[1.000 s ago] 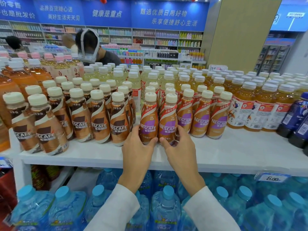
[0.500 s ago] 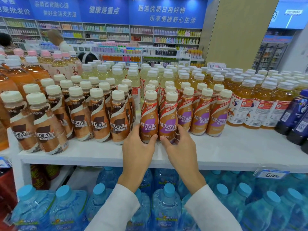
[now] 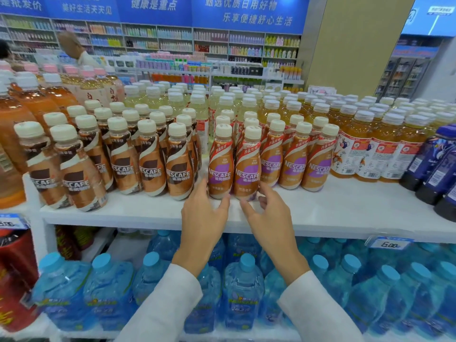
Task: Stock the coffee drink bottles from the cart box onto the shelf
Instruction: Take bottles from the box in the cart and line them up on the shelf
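Head view: we should nudge only low at the bases, gently, keeping the two front purple-label Nescafé bottles [image 3: 220, 166] upright, labels forward, flush with their row on the white shelf [image 3: 345, 206]. Our left hand [image 3: 204, 215] and right hand [image 3: 270, 220] are loosely spread, gripping nothing; the bottles stand just beyond the fingertips, bases flanked by both hands, though whether skin touches plastic we cannot tell.

L hand [image 3: 204, 214], R hand [image 3: 270, 219]: fingers slack.

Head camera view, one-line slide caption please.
Restocking: left hand and right hand at the bases of two purple-label coffee bottles on the shelf.
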A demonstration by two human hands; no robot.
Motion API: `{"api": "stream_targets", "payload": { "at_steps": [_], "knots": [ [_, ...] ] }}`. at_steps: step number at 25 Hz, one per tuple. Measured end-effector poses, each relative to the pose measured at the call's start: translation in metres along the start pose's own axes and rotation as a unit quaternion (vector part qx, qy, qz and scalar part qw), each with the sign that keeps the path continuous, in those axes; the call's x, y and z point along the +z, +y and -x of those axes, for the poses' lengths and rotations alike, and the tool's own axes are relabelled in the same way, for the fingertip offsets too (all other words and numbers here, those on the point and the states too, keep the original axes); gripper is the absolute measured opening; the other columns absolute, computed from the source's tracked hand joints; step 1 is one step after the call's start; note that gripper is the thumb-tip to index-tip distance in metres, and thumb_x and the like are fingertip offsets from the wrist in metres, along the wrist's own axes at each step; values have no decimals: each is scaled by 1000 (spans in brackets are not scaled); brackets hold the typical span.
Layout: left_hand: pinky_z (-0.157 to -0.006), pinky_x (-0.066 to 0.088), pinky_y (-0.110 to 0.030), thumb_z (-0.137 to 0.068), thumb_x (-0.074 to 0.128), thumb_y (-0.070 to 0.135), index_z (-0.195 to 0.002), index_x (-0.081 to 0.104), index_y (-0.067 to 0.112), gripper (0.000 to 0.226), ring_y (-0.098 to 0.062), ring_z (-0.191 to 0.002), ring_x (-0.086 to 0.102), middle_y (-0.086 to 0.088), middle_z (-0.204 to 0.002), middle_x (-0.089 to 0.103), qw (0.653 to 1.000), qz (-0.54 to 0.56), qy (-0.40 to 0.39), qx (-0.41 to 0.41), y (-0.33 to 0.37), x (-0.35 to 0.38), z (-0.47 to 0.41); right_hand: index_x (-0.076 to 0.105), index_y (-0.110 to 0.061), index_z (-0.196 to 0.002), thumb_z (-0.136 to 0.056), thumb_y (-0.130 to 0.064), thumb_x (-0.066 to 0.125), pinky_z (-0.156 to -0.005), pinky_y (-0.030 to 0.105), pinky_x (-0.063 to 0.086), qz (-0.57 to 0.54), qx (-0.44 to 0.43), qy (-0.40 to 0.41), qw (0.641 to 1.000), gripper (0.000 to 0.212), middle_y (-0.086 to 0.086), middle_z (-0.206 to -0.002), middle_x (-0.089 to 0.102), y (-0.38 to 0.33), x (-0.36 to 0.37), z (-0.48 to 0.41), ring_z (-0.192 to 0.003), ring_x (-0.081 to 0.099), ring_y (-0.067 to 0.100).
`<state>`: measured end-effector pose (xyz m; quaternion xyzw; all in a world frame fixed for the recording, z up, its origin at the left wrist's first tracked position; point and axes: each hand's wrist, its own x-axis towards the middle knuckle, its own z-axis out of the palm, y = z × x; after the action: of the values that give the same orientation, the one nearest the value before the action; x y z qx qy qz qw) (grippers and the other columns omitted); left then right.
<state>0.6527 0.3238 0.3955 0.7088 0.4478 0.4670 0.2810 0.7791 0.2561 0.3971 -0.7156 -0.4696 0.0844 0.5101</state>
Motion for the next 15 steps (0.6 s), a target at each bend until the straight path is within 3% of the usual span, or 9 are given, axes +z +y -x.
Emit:
{"api": "stream_targets", "payload": {
  "at_steps": [4, 8, 11, 15],
  "knots": [
    [-110, 45, -44, -96, 63, 40, -151, 43, 22, 61, -18, -133, 52, -1, -147, 54, 999, -21, 19, -44, 4, -15, 47, 44, -23, -149, -95, -36, 67, -110, 32, 43, -11, 5, -33, 999, 60, -9, -146, 52, 0, -20, 44, -129, 51, 10],
    [-109, 46, -38, -97, 59, 48, -147, 50, 26, 56, -9, -131, 52, 9, -144, 57, 995, -17, 49, -85, -1, -40, 121, 52, -28, -144, -94, -41, 67, -102, 28, 47, -70, 3, -75, 995, 54, -15, -136, 57, 9, -30, 107, -122, 56, 6],
    [-108, 46, -33, -98, 59, 45, -142, 55, 24, 49, -7, -128, 55, 10, -138, 61, 983, -31, 98, -155, -21, -65, 194, 59, -28, -139, -92, -39, 69, -100, 34, 51, -111, 42, -153, 981, 50, -12, -132, 63, 17, -20, 163, -114, 63, 8],
    [-100, 50, -27, -99, 57, 44, -138, 58, 26, 43, -3, -118, 60, 19, -128, 61, 948, -40, 147, -279, -56, -113, 302, 66, -21, -125, -93, -28, 71, -95, 21, 49, -133, 77, -283, 947, 33, -4, -122, 68, 22, 11, 243, -104, 65, 0]
  ]
}}
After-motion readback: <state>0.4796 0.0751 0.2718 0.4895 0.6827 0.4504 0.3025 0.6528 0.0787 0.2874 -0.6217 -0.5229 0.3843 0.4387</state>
